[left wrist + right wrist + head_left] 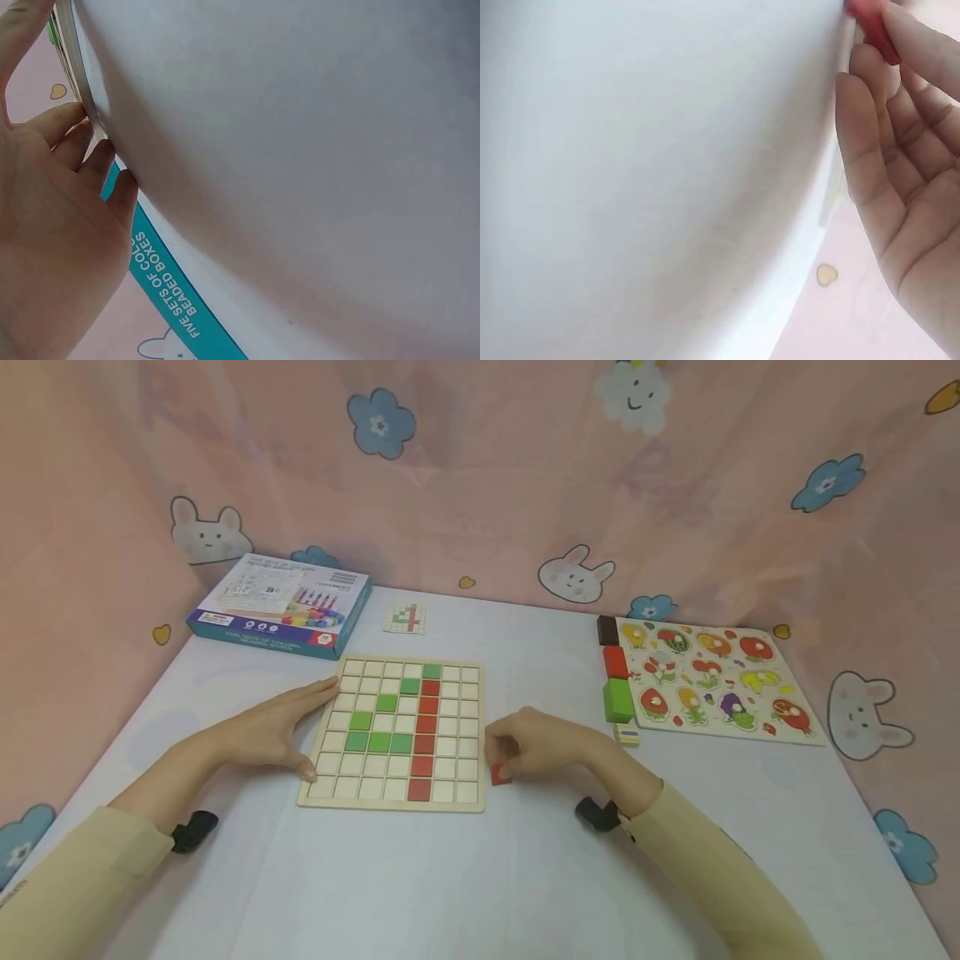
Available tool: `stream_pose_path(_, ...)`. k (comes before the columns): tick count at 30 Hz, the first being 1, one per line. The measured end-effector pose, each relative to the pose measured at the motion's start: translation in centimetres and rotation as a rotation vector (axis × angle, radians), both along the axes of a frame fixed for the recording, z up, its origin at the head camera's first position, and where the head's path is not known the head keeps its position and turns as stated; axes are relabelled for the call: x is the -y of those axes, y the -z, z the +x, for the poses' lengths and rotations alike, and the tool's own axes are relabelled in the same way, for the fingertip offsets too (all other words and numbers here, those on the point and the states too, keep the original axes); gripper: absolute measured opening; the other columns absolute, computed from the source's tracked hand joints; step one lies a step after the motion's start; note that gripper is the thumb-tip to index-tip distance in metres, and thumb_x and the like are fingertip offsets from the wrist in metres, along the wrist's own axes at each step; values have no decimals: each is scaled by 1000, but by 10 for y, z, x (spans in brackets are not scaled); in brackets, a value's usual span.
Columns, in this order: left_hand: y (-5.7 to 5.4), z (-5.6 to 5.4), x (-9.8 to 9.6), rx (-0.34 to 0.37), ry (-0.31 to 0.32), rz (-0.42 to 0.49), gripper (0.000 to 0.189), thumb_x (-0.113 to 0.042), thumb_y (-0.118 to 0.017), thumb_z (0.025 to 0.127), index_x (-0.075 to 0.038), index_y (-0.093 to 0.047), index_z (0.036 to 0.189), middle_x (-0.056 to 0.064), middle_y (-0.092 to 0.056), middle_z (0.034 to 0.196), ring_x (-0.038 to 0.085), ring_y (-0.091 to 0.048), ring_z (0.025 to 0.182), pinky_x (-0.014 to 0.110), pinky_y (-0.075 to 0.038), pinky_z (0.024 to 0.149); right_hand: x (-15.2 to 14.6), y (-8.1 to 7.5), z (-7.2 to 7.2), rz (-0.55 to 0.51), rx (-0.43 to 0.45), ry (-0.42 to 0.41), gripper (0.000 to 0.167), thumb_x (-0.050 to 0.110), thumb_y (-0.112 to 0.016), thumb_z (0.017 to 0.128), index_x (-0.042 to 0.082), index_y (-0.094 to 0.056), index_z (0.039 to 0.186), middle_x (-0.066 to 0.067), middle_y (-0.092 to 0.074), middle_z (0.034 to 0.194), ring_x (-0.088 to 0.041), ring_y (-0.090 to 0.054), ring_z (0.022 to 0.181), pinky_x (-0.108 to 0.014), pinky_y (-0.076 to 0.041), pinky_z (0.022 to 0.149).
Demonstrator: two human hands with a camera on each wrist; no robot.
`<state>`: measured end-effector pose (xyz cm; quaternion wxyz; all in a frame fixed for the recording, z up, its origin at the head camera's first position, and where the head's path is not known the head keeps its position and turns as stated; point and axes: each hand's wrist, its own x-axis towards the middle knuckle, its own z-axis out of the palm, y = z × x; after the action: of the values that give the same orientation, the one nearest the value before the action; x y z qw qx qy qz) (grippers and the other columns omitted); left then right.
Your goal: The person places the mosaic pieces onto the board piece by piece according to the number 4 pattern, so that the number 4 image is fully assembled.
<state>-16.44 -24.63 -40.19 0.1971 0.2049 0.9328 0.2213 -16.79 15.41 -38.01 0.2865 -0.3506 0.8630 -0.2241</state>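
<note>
A wooden grid board (468,768) lies flat on the white table. Red tiles (423,743) form a column on it, with a green tile above them. More green tiles (378,742) make a diagonal and a short row to the left. Along the board's left edge my left hand (266,727) rests with thumb and fingers spread, touching the rim. Just beyond the right edge, my right hand (536,745) pinches a red tile (500,775) between thumb and fingers. In the right wrist view that red tile (877,26) shows at the fingertips, partly covered by the thumb.
Behind the board lie a small pattern card (406,618) and a flat blue box (281,602). At the right is a fruit puzzle board (712,681), with a dark block (607,631), a red block (615,662), a green block (618,700) and a striped piece (627,735) beside it.
</note>
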Motion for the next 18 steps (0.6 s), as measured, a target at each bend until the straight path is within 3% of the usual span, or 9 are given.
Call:
stream_pose_path(9, -1, -1, -1, -5, 4, 5, 135, -58, -89, 53, -9, -20, 158, 12, -12, 169, 43, -13, 154, 65, -18, 123, 14, -2, -15, -146, -56, 92, 12, 15, -74, 87, 23, -66, 92, 5, -63, 80, -13, -56, 77, -24, -51, 68)
stream_pose_path(18, 0, 0, 0, -4, 1, 7, 135, -58, -89, 53, -9, -20, 158, 13, -12, 169, 43, -14, 154, 65, -18, 123, 42, 1, -17, -224, -77, 179, 12, 16, -77, 85, 19, -70, 93, 5, -68, 87, -12, -59, 83, -23, -51, 74)
